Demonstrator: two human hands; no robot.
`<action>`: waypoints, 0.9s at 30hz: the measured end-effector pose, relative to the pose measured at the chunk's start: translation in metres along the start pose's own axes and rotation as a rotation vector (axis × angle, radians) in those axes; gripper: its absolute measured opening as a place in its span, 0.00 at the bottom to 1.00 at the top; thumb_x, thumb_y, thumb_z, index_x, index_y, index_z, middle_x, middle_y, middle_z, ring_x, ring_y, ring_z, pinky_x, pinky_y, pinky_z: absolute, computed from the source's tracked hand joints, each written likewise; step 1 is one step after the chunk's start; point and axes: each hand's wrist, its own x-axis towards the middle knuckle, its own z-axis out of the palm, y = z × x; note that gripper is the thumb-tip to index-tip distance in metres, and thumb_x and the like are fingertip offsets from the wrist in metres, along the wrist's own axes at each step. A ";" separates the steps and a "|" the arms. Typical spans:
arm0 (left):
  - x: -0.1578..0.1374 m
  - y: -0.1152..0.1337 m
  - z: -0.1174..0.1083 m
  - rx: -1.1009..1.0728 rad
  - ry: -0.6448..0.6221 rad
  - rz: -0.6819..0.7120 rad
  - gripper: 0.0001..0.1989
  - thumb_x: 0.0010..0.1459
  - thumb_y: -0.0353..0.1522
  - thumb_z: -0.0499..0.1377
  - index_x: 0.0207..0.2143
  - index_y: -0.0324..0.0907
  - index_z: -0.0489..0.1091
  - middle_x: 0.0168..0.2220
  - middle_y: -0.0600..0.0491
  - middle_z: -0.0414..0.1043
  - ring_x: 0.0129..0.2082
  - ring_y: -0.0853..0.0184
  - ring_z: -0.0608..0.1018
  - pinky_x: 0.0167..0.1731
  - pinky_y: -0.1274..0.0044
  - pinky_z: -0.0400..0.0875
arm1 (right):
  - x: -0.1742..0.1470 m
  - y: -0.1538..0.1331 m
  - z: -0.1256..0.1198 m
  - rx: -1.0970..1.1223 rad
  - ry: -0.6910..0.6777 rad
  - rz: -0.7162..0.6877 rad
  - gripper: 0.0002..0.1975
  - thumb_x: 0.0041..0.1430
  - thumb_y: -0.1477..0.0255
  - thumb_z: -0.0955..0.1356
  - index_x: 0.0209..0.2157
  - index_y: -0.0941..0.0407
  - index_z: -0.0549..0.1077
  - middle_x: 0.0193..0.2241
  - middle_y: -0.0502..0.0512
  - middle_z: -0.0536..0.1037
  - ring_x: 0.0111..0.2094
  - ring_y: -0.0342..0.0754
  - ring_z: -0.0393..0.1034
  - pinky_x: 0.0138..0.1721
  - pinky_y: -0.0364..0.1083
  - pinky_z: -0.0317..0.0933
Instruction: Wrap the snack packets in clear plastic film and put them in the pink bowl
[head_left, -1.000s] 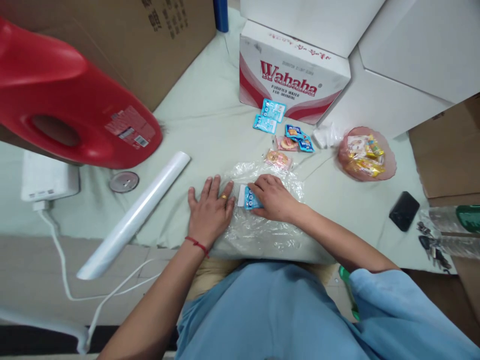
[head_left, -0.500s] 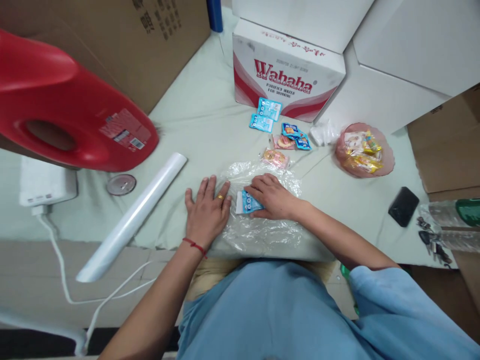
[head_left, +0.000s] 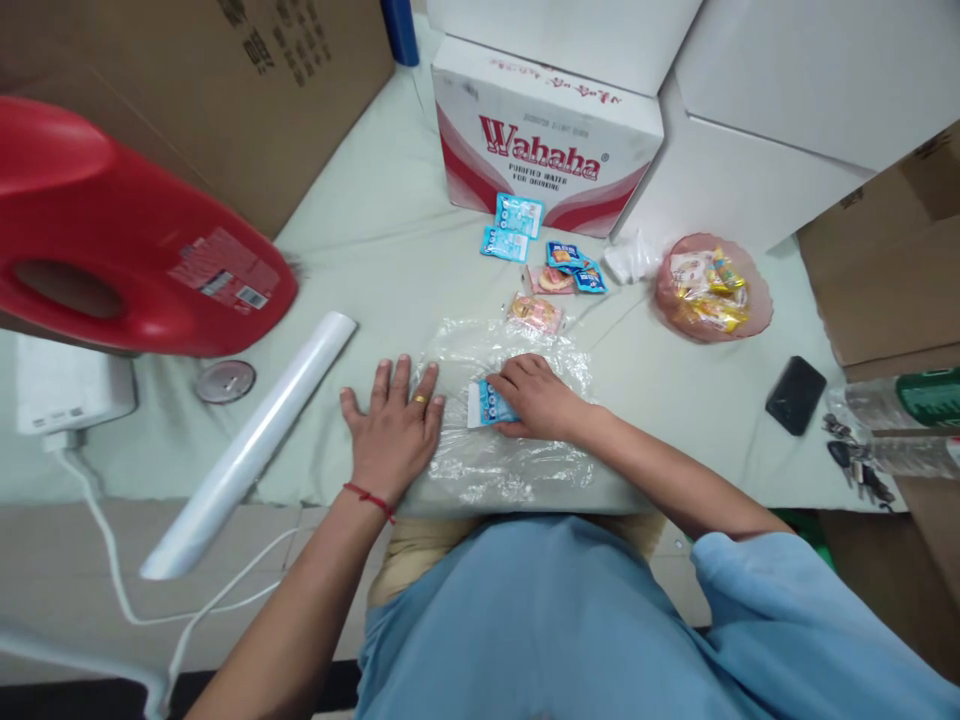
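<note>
My left hand [head_left: 394,425] lies palm down on the pale green cloth with its fingers spread, at the left edge of a crinkled clear plastic sheet [head_left: 491,465]. A gold ring and a red wrist cord show on it. Over the sheet, my right hand [head_left: 544,398] is curled around a small light-blue and white packet [head_left: 486,404]. The packet's left end sticks out, while the rest is hidden under the fingers. Just beyond the sheet lies a pink biscuit packet [head_left: 535,313], with several blue snack packets [head_left: 576,264] behind it.
A white roll [head_left: 251,445] lies slanted at left, near a round lid [head_left: 226,382], a white power strip [head_left: 75,385] and a red jug [head_left: 150,235]. A Wahaha carton [head_left: 547,140] stands behind. At right are a pink bowl [head_left: 761,305] of snacks, a black case [head_left: 796,396] and keys [head_left: 862,475].
The camera view has shifted slightly, moving the scene leftward. The gap between my left hand and the light-blue packet has widened a little. My right hand keeps its hold on the packet.
</note>
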 end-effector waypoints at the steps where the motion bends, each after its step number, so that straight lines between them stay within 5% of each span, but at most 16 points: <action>1: 0.000 0.000 0.000 -0.009 -0.006 0.000 0.29 0.76 0.43 0.42 0.74 0.51 0.61 0.78 0.43 0.51 0.79 0.46 0.51 0.71 0.38 0.34 | 0.000 0.002 0.001 0.002 0.005 -0.010 0.35 0.64 0.56 0.74 0.64 0.65 0.70 0.52 0.71 0.75 0.55 0.66 0.63 0.62 0.63 0.56; 7: -0.006 -0.015 -0.001 -0.092 0.186 0.058 0.28 0.73 0.42 0.50 0.72 0.48 0.63 0.79 0.42 0.48 0.80 0.47 0.46 0.74 0.45 0.42 | -0.012 0.010 -0.003 0.105 0.067 -0.047 0.41 0.66 0.47 0.71 0.69 0.59 0.65 0.66 0.72 0.68 0.69 0.67 0.55 0.72 0.71 0.40; 10: -0.019 -0.029 -0.007 -0.118 0.270 0.272 0.26 0.69 0.35 0.56 0.68 0.55 0.69 0.74 0.48 0.63 0.78 0.51 0.55 0.75 0.47 0.40 | -0.039 0.013 -0.018 0.221 0.157 0.010 0.34 0.71 0.50 0.67 0.68 0.57 0.66 0.65 0.70 0.70 0.66 0.64 0.61 0.68 0.68 0.52; 14: -0.044 -0.044 -0.019 -0.274 0.099 0.601 0.31 0.64 0.29 0.54 0.68 0.57 0.66 0.67 0.51 0.74 0.72 0.56 0.68 0.75 0.52 0.50 | -0.103 0.010 -0.027 0.389 0.208 0.082 0.21 0.72 0.57 0.67 0.60 0.53 0.72 0.49 0.65 0.78 0.49 0.60 0.72 0.51 0.60 0.69; 16: -0.056 -0.048 -0.019 -0.322 -0.019 0.671 0.31 0.64 0.30 0.55 0.69 0.52 0.65 0.69 0.48 0.71 0.72 0.56 0.69 0.75 0.53 0.53 | -0.135 0.002 -0.020 0.426 0.179 0.087 0.25 0.69 0.56 0.71 0.62 0.52 0.70 0.51 0.65 0.77 0.51 0.61 0.72 0.51 0.62 0.71; 18: -0.064 -0.051 -0.015 -0.314 -0.081 0.684 0.27 0.65 0.32 0.57 0.66 0.49 0.68 0.70 0.45 0.69 0.72 0.55 0.69 0.74 0.54 0.53 | -0.158 -0.008 -0.004 0.420 0.160 0.101 0.28 0.67 0.57 0.73 0.64 0.50 0.69 0.56 0.66 0.75 0.57 0.64 0.71 0.55 0.65 0.70; 22: -0.065 -0.055 -0.004 -0.312 -0.113 0.629 0.14 0.69 0.35 0.57 0.53 0.50 0.77 0.67 0.47 0.74 0.69 0.57 0.73 0.74 0.56 0.54 | -0.165 -0.021 0.018 0.400 0.237 0.157 0.12 0.72 0.69 0.68 0.54 0.49 0.76 0.53 0.62 0.79 0.56 0.60 0.73 0.58 0.65 0.69; 27: -0.034 -0.047 -0.013 -0.472 -0.134 0.412 0.15 0.72 0.38 0.51 0.44 0.48 0.78 0.50 0.49 0.85 0.55 0.61 0.82 0.64 0.63 0.68 | -0.131 0.001 -0.007 0.561 0.274 0.129 0.11 0.76 0.67 0.64 0.44 0.52 0.78 0.40 0.58 0.82 0.43 0.53 0.76 0.48 0.55 0.71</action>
